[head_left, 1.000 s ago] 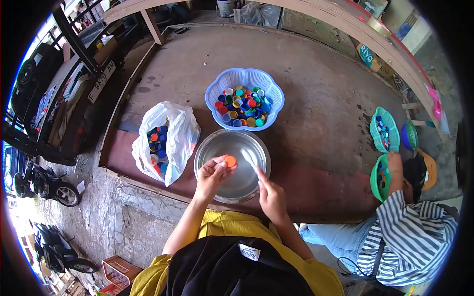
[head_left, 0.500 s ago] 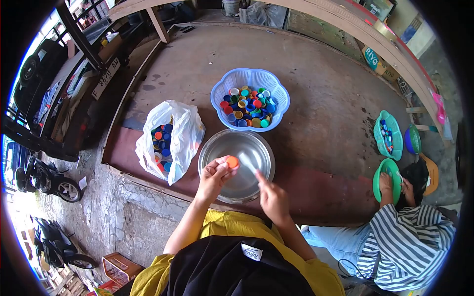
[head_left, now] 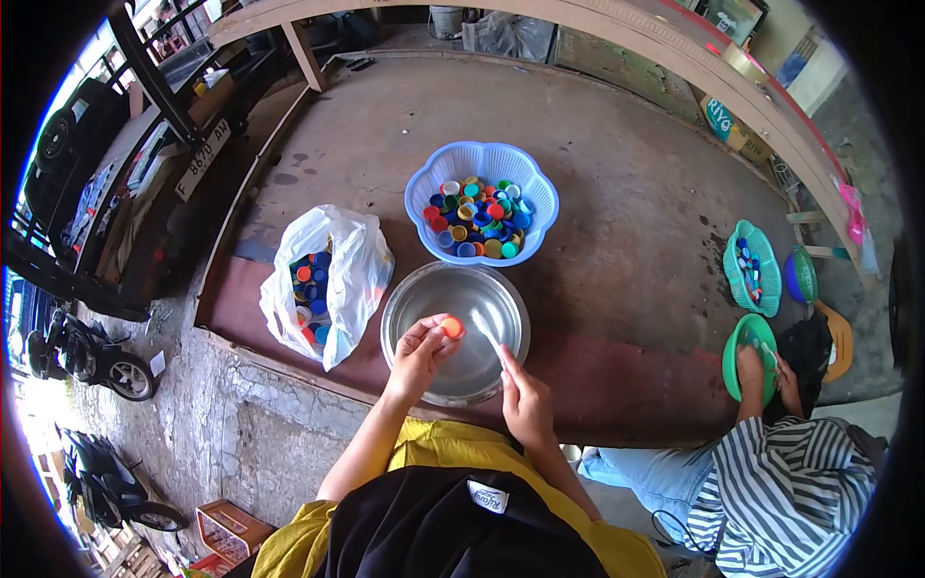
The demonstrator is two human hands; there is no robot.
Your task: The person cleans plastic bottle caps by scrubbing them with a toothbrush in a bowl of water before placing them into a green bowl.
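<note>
Over a round metal basin [head_left: 398, 358], my left hand [head_left: 416, 354] pinches an orange bottle cap [head_left: 451, 328] between thumb and fingers. A slim white stick-like tool [head_left: 488, 328] is in my right hand [head_left: 527, 400], its tip pointing up and left near the cap; its exact kind is too blurred to tell. Behind the basin stands a blue scalloped plastic basket [head_left: 540, 183] with many coloured bottle caps in it. To the left, an open white plastic bag [head_left: 361, 265] holds more caps.
On the right, a person in a striped top [head_left: 771, 472] works with both hands at a green basin [head_left: 734, 380]. A teal basket [head_left: 768, 299] of caps lies beyond it. The table [head_left: 617, 144] has a raised wooden edge; a beam [head_left: 617, 14] crosses the far side.
My right hand has shifted slightly down, and the white tool looks sharper and more upright. The cap stays in my left hand and has tilted a little. The whole view has shifted slightly.
</note>
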